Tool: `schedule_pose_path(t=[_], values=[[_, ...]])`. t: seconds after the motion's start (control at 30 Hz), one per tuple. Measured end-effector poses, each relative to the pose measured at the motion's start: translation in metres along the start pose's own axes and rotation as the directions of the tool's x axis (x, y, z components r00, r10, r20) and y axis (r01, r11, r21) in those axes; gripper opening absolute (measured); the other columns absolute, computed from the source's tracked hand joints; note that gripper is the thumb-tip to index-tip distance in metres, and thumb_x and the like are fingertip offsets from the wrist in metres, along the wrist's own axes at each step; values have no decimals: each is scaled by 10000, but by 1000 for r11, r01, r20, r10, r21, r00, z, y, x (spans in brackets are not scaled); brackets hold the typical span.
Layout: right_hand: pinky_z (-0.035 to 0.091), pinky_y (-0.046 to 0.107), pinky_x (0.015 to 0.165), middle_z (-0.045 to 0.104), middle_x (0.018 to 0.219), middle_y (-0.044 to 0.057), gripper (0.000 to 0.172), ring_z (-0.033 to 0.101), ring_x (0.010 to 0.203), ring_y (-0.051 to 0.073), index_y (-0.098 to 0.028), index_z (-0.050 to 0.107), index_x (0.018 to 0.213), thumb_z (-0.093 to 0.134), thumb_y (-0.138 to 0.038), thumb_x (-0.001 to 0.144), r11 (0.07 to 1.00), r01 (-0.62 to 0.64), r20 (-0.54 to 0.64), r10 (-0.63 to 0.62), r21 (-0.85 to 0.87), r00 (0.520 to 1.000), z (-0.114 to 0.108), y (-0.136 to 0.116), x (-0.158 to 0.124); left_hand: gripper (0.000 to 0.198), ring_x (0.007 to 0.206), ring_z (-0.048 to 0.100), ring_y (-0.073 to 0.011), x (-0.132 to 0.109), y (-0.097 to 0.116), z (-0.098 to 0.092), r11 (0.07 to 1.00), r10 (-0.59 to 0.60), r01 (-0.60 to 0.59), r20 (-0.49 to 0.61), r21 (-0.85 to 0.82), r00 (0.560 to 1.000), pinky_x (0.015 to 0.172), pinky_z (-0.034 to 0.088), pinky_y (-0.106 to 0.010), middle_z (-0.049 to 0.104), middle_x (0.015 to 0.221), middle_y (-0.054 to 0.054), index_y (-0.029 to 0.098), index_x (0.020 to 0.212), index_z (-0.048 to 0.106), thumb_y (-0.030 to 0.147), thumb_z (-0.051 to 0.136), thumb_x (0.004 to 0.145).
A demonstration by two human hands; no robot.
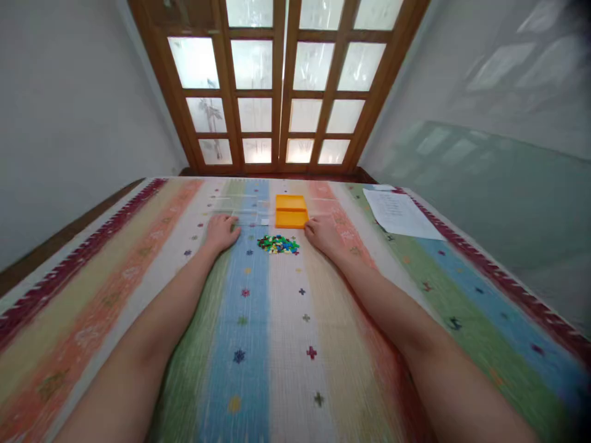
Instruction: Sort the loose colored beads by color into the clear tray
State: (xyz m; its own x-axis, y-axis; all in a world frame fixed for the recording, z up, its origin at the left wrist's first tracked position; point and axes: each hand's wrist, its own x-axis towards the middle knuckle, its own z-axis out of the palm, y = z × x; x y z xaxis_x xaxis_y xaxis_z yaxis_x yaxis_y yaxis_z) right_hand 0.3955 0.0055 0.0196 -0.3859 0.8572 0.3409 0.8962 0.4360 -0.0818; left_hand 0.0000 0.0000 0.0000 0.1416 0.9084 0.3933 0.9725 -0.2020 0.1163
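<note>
On the striped tablecloth, an orange box [291,210] lies with two shallow sections, one behind the other. My right hand [320,234] is at its near right corner, with the fingertips closed on the edge there. A loose pile of small green, blue, yellow and white toy bricks [278,245] lies just in front of the box. To the left rests my left hand [222,232], its thumb and forefinger apart with nothing visible between them. Beside that hand is something clear, like thin plastic [249,212], its outline faint, with a small white label [265,222].
Printed white sheets [399,212] lie at the far right of the table. The striped tablecloth [286,344] covers the table up to wooden glazed doors [279,92] behind it. White walls [83,111] stand on both sides.
</note>
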Motion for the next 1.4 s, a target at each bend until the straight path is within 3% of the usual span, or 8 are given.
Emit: schedule_pose_path(t=[0.17, 0.37, 0.5, 0.6, 0.7, 0.8, 1.07, 1.4], values=[[434, 356, 950, 754, 1099, 144, 345, 642, 1007, 261, -172, 788, 1146, 472, -267, 1045, 998, -47, 1, 46, 38, 999, 1, -3, 4, 499, 1262, 561, -361, -3, -4, -4, 1000, 6, -6, -14, -28, 1000, 1166, 373, -536, 697, 1242, -154, 182, 1333, 710, 457, 572, 940], [443, 415, 1044, 742, 1236, 164, 443, 645, 1144, 309, -177, 655, 1436, 504, -298, 1038, 995, -79, -58, 82, 55, 995, 8, -1, 4, 511, 1288, 559, -358, -5, -5, -7, 996, -11, 5, -68, -91, 998, 1188, 348, -561, 695, 1321, -140, 193, 1379, 667, 411, 597, 923], [461, 428, 1056, 725, 1300, 180, 484, 645, 1187, 322, -158, 603, 1483, 504, -320, 1037, 992, -89, -38, 93, 90, 995, 10, 1, 4, 366, 1244, 574, -344, -5, 4, -16, 989, 28, -47, -136, -139, 990, 1144, 400, -535, 691, 1271, -140, 195, 1226, 731, 367, 619, 923], [477, 429, 1056, 721, 1316, 179, 505, 650, 1197, 320, -151, 578, 1503, 502, -320, 1033, 985, -95, -35, 101, 142, 994, 12, 4, 5, 218, 1138, 609, -303, -7, 21, -24, 958, 159, -169, -62, -231, 985, 1056, 466, -473, 706, 1133, -104, 222, 1049, 757, 341, 612, 937], [486, 437, 1061, 715, 1327, 173, 491, 652, 1200, 314, -154, 588, 1485, 498, -313, 1029, 977, -88, -51, 100, 192, 994, 16, 7, 5, 174, 1046, 623, -266, -10, 39, -28, 897, 344, -316, 39, -309, 938, 986, 484, -419, 705, 1039, -75, 235, 984, 756, 339, 622, 943], [487, 452, 1068, 698, 1344, 178, 463, 641, 1210, 315, -148, 617, 1444, 507, -302, 1022, 976, -56, -89, 76, 209, 993, 18, 8, 5, 151, 1012, 616, -261, -12, 52, -30, 869, 421, -382, 63, -316, 905, 948, 477, -411, 700, 1006, -74, 232, 958, 754, 336, 645, 941], [469, 437, 1042, 716, 1248, 137, 290, 629, 1158, 292, -195, 727, 1229, 524, -263, 1033, 968, 102, -179, -61, 229, 982, 2, -9, 2, 136, 997, 607, -257, -14, 59, -32, 846, 459, -403, 91, -350, 884, 916, 480, -400, 706, 1000, -68, 231, 949, 755, 322, 654, 947], [405, 278, 753, 732, 902, 50, 179, 621, 816, 173, -203, 746, 960, 589, -274, 1008, 856, 318, -11, -344, 408, 939, -7, -38, -6, 118, 1006, 614, -246, -14, 59, -29, 835, 433, -370, 72, -406, 898, 924, 479, -387, 709, 998, -54, 230, 973, 733, 283, 633, 938]])
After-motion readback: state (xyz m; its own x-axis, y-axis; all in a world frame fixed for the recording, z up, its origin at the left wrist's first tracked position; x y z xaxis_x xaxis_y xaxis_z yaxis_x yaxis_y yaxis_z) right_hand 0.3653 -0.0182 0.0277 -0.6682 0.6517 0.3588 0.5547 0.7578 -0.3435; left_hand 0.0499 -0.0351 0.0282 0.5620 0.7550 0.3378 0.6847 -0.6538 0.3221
